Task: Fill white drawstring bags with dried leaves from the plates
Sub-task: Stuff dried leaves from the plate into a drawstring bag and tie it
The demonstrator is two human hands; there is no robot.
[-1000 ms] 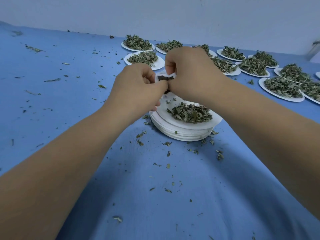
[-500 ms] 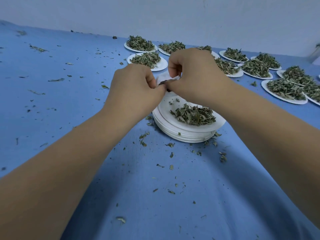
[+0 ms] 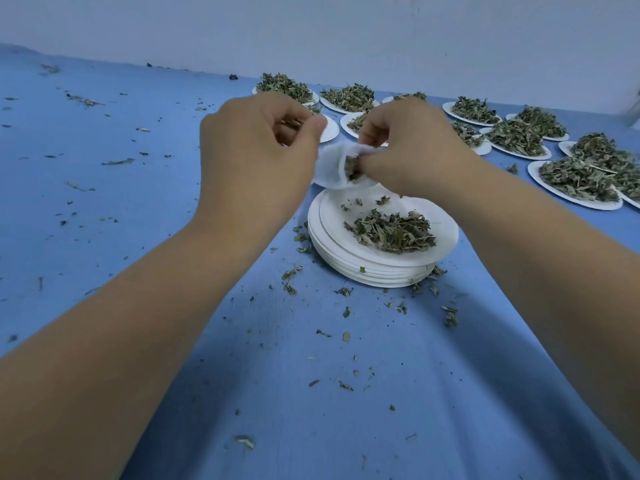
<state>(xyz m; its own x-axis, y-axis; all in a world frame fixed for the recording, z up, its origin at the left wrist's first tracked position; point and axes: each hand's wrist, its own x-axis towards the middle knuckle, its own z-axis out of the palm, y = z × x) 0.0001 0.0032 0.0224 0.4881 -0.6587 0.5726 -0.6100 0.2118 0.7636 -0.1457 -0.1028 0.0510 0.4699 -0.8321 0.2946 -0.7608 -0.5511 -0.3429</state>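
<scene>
Just above the far rim of the stack of plates [image 3: 346, 261], the hands have parted since a moment ago; the right hand [image 3: 408, 150] pinches the white drawstring bag [image 3: 329, 168] open, dried leaves [image 3: 351, 168] showing inside; the left hand [image 3: 256, 157] is curled, its hold hidden; filling likely continues.

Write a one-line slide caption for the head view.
Right hand pressing dried leaves into a white drawstring bag above a stack of plates, left hand curled alongside.

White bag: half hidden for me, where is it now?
Head view, centre: the white bag is between the left hand and right hand, which pinches its mouth, above the plate stack.
</scene>
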